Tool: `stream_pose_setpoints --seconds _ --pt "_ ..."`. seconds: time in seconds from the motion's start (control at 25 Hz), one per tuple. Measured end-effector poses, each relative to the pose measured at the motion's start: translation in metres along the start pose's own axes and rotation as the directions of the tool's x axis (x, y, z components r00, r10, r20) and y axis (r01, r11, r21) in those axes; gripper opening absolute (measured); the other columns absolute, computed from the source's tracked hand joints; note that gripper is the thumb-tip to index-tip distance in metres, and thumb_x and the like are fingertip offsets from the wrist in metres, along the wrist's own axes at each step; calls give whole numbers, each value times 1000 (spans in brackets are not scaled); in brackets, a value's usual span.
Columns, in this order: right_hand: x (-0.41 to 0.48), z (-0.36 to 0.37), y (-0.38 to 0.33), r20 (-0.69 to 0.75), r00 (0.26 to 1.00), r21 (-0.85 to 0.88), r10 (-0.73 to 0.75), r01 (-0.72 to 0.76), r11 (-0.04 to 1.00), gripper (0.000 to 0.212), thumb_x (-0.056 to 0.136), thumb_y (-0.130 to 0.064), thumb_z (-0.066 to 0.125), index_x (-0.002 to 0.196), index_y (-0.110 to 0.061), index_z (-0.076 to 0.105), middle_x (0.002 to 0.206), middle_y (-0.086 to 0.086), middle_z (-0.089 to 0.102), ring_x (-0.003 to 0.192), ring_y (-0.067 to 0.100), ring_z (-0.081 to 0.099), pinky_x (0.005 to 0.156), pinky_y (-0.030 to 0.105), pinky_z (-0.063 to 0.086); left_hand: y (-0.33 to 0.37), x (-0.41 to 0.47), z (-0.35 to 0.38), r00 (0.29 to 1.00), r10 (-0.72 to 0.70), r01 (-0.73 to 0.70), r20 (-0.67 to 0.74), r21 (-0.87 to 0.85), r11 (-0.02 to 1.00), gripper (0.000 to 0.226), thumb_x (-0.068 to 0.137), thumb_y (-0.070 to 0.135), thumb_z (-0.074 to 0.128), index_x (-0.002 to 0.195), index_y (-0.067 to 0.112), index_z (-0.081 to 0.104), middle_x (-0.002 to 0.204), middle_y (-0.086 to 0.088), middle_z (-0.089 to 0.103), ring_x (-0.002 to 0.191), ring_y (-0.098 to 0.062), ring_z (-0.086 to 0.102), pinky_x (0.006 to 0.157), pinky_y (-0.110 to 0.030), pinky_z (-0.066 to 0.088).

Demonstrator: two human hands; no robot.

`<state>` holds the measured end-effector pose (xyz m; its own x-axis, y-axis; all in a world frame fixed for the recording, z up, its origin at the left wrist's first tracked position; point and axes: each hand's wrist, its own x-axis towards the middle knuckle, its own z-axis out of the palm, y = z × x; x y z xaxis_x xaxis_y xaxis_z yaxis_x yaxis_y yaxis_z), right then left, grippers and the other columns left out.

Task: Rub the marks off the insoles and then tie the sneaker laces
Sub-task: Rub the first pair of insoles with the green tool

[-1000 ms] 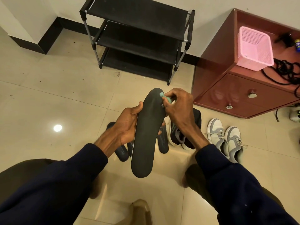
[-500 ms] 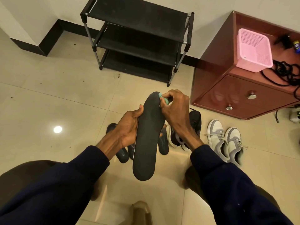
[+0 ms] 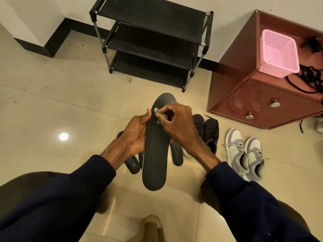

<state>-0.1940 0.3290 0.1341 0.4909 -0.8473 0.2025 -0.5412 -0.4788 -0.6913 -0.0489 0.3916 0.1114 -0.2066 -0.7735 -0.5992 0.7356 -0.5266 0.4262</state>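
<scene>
- Rubbing the marks off is the step in hand, as the head view shows it: the left hand (image 3: 136,135) grips a long dark insole (image 3: 154,154) by its left edge, thumb on the face and fingers curled behind, holding it up over the floor (image 3: 52,102) with the toe end pointing away
- The right hand (image 3: 176,126) pinches a small teal eraser (image 3: 155,110) between thumb and fingertips and presses it on the upper part of the insole, just beside the left thumb
- Any marks on the dark surface are too faint to make out
- Two more insoles (image 3: 132,165) lie on the floor under the hands, partly hidden
- A pair of black sneakers (image 3: 210,131) stands just beside them, and a pair of grey-and-white sneakers (image 3: 244,154) a little further right, their laces looking loose
- By my judgement the task is in its first half: the floor insoles probably await cleaning and no lace is tied
- The next move likely calls for short, firm strokes with the eraser while the left hand braces the thin insole from behind so it does not flex, then swapping it for one from the floor
</scene>
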Motion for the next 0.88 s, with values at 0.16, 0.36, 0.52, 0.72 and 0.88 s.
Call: stream_pose_setpoints --seconds 0.16,0.36,0.52,0.72,0.88 --pt "13 -13 20 -88 995 -146 51 -64 987 4 87 -12 78 91 -10 77 86 2 70 74 11 62 67 31 57 3 -2 1 999 -26 26 22 7 1000 56 106 51 41 136 9 63 137 -21 62 129 -41 58 109 -59 44" --pt "23 -44 31 -260 935 43 242 -239 970 7 87 -11 77 94 -9 79 84 -1 74 70 6 67 61 15 53 5 -6 8 995 -63 62 77 16 998 63 105 52 39 146 7 51 143 -22 57 135 -46 51 104 -59 48" --pt "20 -44 26 -263 945 95 193 -173 980 9 87 -14 78 95 -10 78 83 -2 74 70 6 66 63 13 53 6 -6 5 996 -59 59 64 -3 998 60 106 51 37 143 7 54 141 -23 59 130 -44 56 100 -60 49" --pt "17 -21 26 -232 964 -9 128 -133 991 10 88 -12 78 97 -10 76 91 1 71 78 9 64 69 21 56 3 -6 11 996 -69 65 62 67 996 57 106 51 37 136 9 61 134 -22 64 120 -42 64 102 -61 49" --pt "3 -1 3 -57 997 -5 -59 59 998 17 88 -12 79 103 -7 75 98 5 71 85 9 64 76 14 54 2 -2 5 997 -56 54 46 36 998 49 105 49 43 130 14 67 130 -18 66 114 -39 66 104 -65 45"
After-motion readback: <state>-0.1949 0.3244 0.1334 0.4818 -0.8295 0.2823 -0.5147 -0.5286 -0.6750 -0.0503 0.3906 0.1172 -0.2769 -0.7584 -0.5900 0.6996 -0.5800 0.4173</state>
